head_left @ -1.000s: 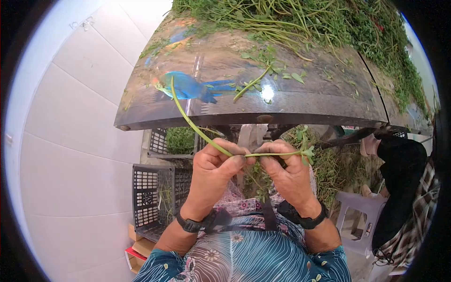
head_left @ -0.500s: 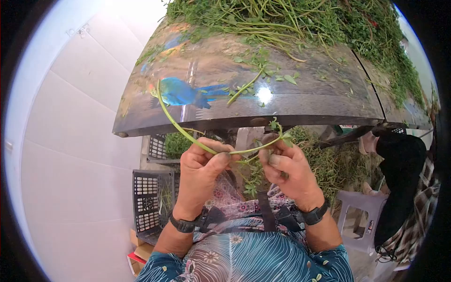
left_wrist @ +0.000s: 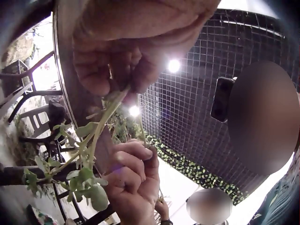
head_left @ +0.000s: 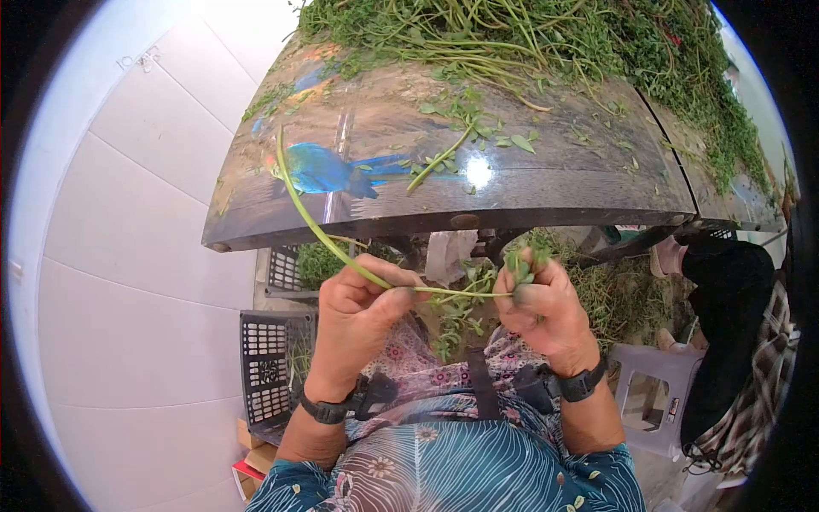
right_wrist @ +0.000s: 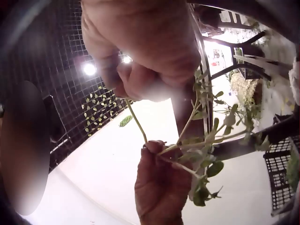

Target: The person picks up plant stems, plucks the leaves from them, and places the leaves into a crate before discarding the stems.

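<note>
Greens point(head_left: 512, 30) strew the counter point(head_left: 554, 189) near a pale wall point(head_left: 153, 213). Left hand point(head_left: 358, 311) and right hand point(head_left: 550, 317) pinch a crosswise stem point(head_left: 316, 229) curving forward-left.

A vegetable workroom, it seems: leafy stems point(head_left: 589, 51) heaped on the desk point(head_left: 589, 183), perforated plastic crate point(head_left: 264, 350), plastic stool point(head_left: 636, 363).

My stem point(head_left: 317, 231) is light green, my teal shirt point(head_left: 490, 461) has wavy white lines, the bird picture point(head_left: 317, 171) is mostly blue, the crate point(head_left: 264, 372) black.
</note>
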Tool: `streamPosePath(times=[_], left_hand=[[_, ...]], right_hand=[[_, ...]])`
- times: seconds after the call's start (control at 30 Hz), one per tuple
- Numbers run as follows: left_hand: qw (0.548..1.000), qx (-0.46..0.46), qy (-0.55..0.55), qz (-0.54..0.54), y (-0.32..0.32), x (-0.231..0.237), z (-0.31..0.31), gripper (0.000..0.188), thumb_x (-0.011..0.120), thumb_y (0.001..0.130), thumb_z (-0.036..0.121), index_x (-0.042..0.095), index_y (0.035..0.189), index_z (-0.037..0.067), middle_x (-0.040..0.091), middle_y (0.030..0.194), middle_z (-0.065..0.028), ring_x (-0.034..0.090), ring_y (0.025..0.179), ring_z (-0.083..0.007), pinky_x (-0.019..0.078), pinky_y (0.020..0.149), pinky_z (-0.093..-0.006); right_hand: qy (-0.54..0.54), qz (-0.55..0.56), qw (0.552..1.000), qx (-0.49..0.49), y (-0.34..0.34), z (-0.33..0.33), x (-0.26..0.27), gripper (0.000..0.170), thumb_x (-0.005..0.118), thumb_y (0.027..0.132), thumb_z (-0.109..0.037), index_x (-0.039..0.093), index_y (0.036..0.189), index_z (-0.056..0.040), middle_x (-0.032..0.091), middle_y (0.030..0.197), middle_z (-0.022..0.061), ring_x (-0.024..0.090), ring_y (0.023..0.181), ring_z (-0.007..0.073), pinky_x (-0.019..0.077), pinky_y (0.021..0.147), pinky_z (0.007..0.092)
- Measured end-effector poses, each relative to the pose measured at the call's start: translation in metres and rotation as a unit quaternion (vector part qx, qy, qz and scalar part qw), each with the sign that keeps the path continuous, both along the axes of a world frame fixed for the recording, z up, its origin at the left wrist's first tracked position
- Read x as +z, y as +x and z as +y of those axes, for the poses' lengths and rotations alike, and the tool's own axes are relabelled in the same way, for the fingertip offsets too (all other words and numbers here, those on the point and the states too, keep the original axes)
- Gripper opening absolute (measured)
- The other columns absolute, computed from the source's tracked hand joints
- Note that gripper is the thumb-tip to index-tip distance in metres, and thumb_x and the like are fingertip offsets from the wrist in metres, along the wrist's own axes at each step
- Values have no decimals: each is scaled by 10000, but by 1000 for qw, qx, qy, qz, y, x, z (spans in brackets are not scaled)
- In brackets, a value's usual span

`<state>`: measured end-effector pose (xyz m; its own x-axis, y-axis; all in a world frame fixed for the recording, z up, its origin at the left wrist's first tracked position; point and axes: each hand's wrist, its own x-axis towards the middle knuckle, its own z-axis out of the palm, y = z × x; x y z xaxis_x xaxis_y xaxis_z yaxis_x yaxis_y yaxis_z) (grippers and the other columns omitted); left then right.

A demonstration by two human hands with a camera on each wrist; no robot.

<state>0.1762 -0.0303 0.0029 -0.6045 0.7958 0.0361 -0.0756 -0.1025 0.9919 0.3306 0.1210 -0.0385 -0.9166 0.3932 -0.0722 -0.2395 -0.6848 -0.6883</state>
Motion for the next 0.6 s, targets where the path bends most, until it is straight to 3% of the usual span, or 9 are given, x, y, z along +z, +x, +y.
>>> streamPosePath(times=[0.07, 0.13, 0.27, 0.47, 0.57, 0.6], left_hand=[[1000, 21, 4, 12, 0, 4, -1, 68, 562, 756, -42, 550, 822, -30, 624, 805, -108, 625, 721, -153, 510, 670, -262], [998, 3, -21, 66, -1, 5, -3, 67, 564, 748, -61, 553, 807, -30, 623, 818, -107, 624, 724, -156, 508, 673, -263], [990, -33, -13, 133, 0, 1, -4, 91, 589, 759, -31, 603, 848, -19, 631, 831, -66, 589, 759, -102, 457, 696, -219], [989, -20, -58, 137, 0, 5, -4, 94, 601, 753, -16, 611, 846, -7, 635, 836, -72, 593, 747, -95, 466, 679, -222], [985, -19, -73, 156, 1, 1, -4, 89, 604, 753, -23, 609, 840, -10, 634, 834, -64, 600, 741, -98, 470, 672, -217], [987, -15, -63, 150, 3, 0, -3, 91, 600, 756, -30, 607, 845, -12, 633, 833, -65, 602, 742, -101, 471, 673, -217]], right_hand=[[150, -113, 981, -36, 0, 1, -1, 183, 551, 756, -62, 537, 938, -41, 591, 798, 45, 500, 623, 69, 391, 518, 213], [273, -154, 948, -59, -1, 1, -1, 187, 559, 741, -63, 550, 924, -21, 594, 774, 49, 521, 665, 82, 427, 567, 234], [502, -192, 838, -94, -5, -2, 5, 217, 571, 707, -50, 561, 917, 5, 609, 772, 101, 582, 687, 172, 469, 640, 288], [651, -130, 745, -70, -6, 1, 0, 273, 584, 685, -31, 564, 953, 9, 599, 819, 196, 606, 772, 325, 474, 669, 337], [698, -97, 675, -219, -11, 1, -14, 230, 543, 754, -28, 553, 978, 24, 615, 756, 127, 569, 605, 186, 442, 551, 295], [641, -149, 723, -210, -11, 1, -11, 223, 544, 760, -34, 550, 977, 19, 607, 754, 138, 570, 609, 190, 447, 556, 300]])
